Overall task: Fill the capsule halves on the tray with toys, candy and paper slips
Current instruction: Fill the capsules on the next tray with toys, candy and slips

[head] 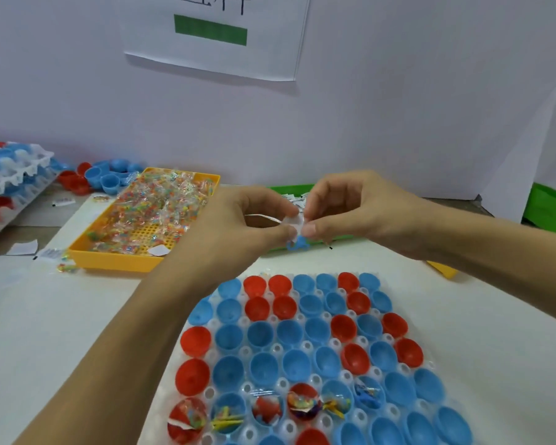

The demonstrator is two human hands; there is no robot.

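Small white paper slip (294,221) pinched between both hands above the tabletop, just past the far edge of the clear plastic tray (305,346). Left hand (238,226) with grip closed on the slip's left side by thumb and fingertips; right hand (341,210) with grip closed on its right side, likewise by thumb and forefinger. Small blue plastic toy (297,244) directly below the pinching fingers, whether held or lying there cannot be told. Red and blue capsule halves (260,367) seated open side up across the tray, near the front edge of the tabletop; a few in a near row already loaded with candy, toys and slips. Yellow plastic basket of wrapped candy (145,220) toward the left, green tray (280,191) behind the hands. Loose capsule halves (106,178) and stacked trays (10,178) at the far left corner.
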